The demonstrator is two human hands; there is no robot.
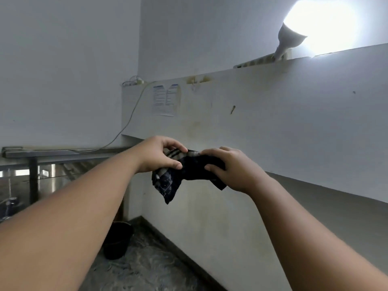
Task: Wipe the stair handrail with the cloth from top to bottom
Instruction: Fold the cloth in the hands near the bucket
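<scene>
1. We held the cloth (194,165) in mid-air near the middle of the view, in front of the white wall (294,122) and touching neither wall nor floor.
2. Our left grip (159,154) pinched the cloth's striped end on its nine o'clock side, with the thumb beneath and the fingers curled over the top.
3. Our right grip (233,169) was curled round the dark end on the three o'clock side, with the thumb pressed on the near face.
4. A loose dark corner hung below the left grip toward six o'clock, and a shorter flap hung under the right grip.
5. At nine o'clock from the cloth, well apart, ran a grey bar (63,154) on a dark post. We could not tell whether it was the handrail.
6. At one o'clock a lit lamp (287,38) stood on top of the wall panel.
7. At eleven o'clock a paper (167,100) was stuck to the wall, and just beside it a cable (134,114) trailed down to the bar.
8. At seven o'clock a dark bucket (117,240) stood on the speckled floor (147,269).
</scene>
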